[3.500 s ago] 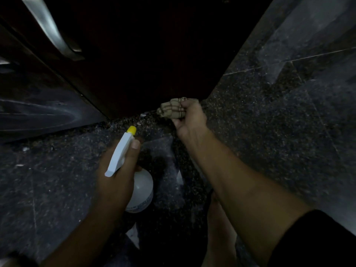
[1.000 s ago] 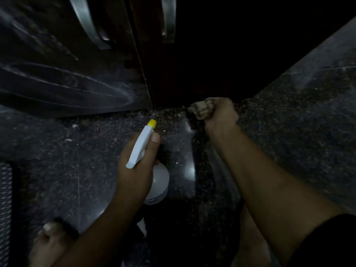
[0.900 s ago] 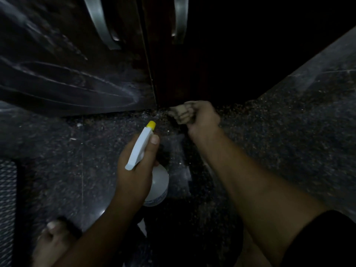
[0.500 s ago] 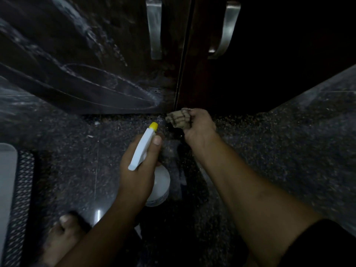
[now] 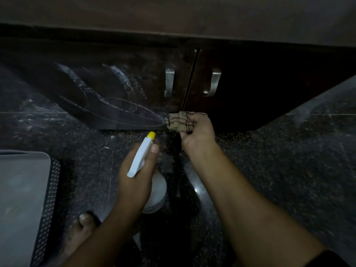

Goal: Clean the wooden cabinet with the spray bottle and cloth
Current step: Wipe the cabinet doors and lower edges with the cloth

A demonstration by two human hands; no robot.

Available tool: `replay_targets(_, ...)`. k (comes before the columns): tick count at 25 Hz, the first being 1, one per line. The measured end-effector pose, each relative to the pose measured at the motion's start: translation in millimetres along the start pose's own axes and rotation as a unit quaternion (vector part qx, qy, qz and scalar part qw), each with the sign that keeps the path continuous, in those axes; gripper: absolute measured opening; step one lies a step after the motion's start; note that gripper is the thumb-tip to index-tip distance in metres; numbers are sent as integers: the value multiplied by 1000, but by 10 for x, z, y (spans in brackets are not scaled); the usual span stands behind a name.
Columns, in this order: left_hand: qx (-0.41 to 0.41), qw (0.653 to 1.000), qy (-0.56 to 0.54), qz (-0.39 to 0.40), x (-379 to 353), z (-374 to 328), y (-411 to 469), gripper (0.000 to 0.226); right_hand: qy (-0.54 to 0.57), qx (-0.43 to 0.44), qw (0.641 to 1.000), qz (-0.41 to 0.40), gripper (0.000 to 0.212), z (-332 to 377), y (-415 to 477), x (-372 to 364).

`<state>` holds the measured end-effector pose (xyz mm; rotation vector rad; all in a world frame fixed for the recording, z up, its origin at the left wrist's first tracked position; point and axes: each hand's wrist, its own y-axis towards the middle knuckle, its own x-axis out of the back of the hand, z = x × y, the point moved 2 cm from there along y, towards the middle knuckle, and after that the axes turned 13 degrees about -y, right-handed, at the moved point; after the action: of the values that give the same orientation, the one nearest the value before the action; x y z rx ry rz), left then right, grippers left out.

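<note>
Head view: one spray bottle (image 5: pixel 141 157), one cloth (image 5: pixel 178 121), two handles (image 5: pixel 169 82).

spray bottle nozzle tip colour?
Yellow. The nozzle tip caps a white spray bottle; the head view shows it.

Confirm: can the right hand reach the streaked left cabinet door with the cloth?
Probably yes. The right hand holds the cloth at the streaked left door's lower right corner, with nothing between. The left hand and spray bottle sit lower, clear.
</note>
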<state>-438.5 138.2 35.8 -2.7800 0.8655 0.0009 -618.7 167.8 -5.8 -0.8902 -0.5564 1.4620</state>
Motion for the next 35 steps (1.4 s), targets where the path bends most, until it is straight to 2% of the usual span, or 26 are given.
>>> replay_targets(4,6,1000,-3,-6,53,-256,-91,31,37,-6,999,20,17,204,-338,-60)
replay_targets(8,-2,1000,-6,-1,63,-523,-193,30,56,-8,998,29,19,359,-607,-127)
replay_targets(12,-23,1000,4,11,56,-766,-266,37,44,-29,998,28,39,358,-843,-220)
replay_targets(16,-40,999,0,8,78,-933,-320,37,48,-27,998,13,25,396,-1105,-222)
replay_targets(18,-44,999,2,11,80,-976,-345,38,44,15,999,-5,17,428,-1193,-227)
replay_targets(22,-42,999,-14,7,44,-1044,-359,31,-23,152,986,-57,18,511,-1374,-258)
replay_targets(26,-41,999,-24,-1,19,-1061,-343,33,-128,316,939,-49,16,517,-1300,-174)
replay_targets(29,-40,999,-22,-1,41,-1038,-342,34,-220,316,921,-61,21,417,-1166,-115)
replay_targets(31,-41,999,-20,-5,67,-1028,-349,33,-243,323,913,-57,21,442,-1171,-102)
replay_targets(35,-44,999,-19,-3,65,-1036,-329,35,-271,425,863,-41,25,598,-1280,-89)
